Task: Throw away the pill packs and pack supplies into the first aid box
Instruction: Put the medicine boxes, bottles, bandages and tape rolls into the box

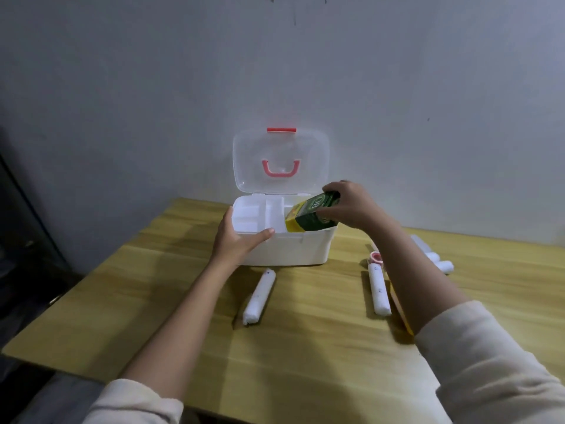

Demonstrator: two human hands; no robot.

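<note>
My right hand (351, 206) is clamped on a green & yellow carton (312, 216), fingers over the top and thumb on the near face, holding it tilted w/ its yellow end dipping into the right part of the first aid box (284, 249). The box sits at 12 o'clock on the wooden table (305, 347), white body, clear lid (279, 162) standing upright behind it w/ a pink handle and pink latch. A white divided tray (255, 215) fills the left part of the box.

My left hand (235, 240) is spread loosely against the box's front-left corner, thumb lying along the front rim, gripping nothing, just bracing the wall.

Loose supplies on the table: one white gauze roll (259, 296) at about 6 o'clock from the box, just in front of it; a second white roll (379, 293) at about 4 o'clock, w/ a small pink-rimmed tape roll (376, 257) touching its far end. More white rolls (434, 255) lie at 3 o'clock, partly hidden by my right forearm. A thin yellow-edged item (400, 313) shows under that arm; can't tell what it is.
</note>
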